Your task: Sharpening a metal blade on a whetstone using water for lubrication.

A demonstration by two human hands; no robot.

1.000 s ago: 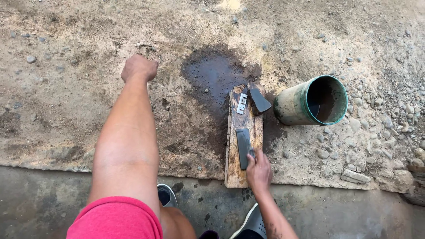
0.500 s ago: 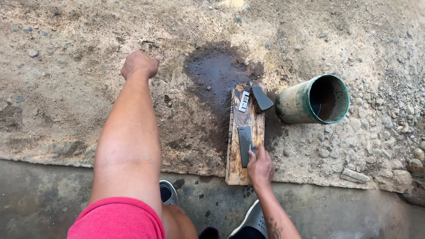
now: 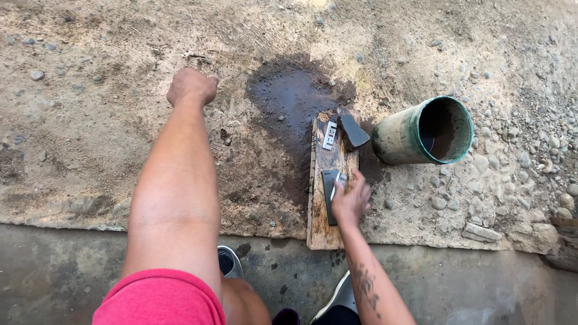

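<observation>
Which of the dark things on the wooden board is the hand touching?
The long dark block at the near end of the board, under the right hand. The dark wedge-shaped piece and small pale piece lie untouched at the far end.

Soft, even daylight falls on the dirt ground [image 3: 90, 150], bright without glare. Shadows are faint and short. The picture is sharp throughout, with slight wide-angle stretching toward the edges.

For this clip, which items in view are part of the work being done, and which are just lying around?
In use:
- right hand, pressing a small metal piece on the dark stone
- wooden plank under the stone
- left hand, fist braced on the ground

Lying about:
- green container, on its side
- dark wedge-shaped piece
- small grey bar
- wet patch
</observation>
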